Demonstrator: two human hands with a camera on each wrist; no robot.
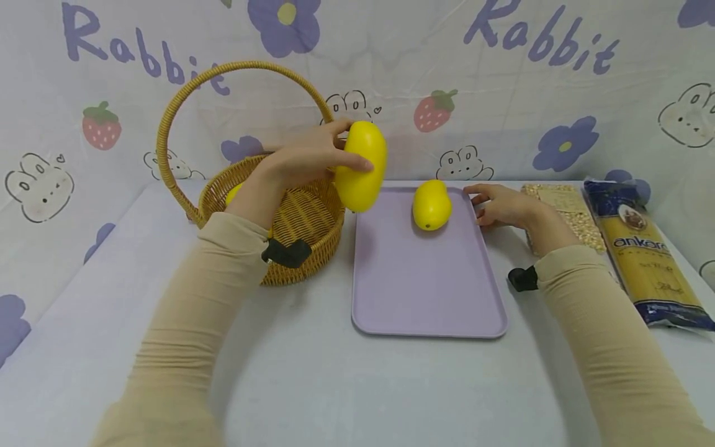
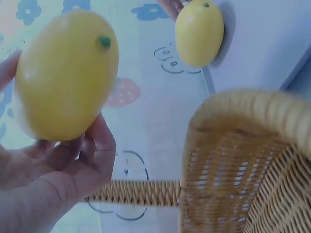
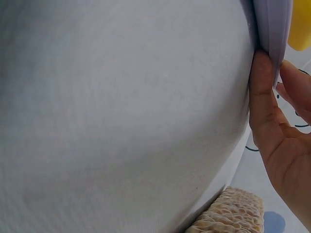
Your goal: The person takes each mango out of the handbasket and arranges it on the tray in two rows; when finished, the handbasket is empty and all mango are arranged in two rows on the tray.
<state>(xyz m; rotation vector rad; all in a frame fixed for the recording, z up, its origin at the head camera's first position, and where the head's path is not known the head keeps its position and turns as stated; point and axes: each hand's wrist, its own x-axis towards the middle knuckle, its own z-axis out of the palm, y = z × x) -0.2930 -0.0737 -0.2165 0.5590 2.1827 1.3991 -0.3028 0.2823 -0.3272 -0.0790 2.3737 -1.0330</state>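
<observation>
one mango (image 1: 432,205) lies far on the tray (image 1: 430,279) your right hand (image 1: 503,207) pinches; your left hand (image 1: 313,152) grips another mango (image 1: 365,183); the basket (image 1: 328,242) has yellow fruit (image 1: 233,194) left.

The left hand (image 2: 58,179) holds a smooth, yellow, egg-shaped fruit (image 2: 68,73) — it has a little green tip (image 2: 104,41). A brown woven basket (image 2: 252,101) with a woven handle (image 2: 141,192) is at the lower right. Another yellow, egg-shaped fruit (image 2: 199,34) lies on a flat, pale purple tray (image 2: 265,53) — and behind is white cloth (image 2: 155,109) with blue flowers (image 2: 28,12) and a pink strawberry (image 2: 126,93)
</observation>
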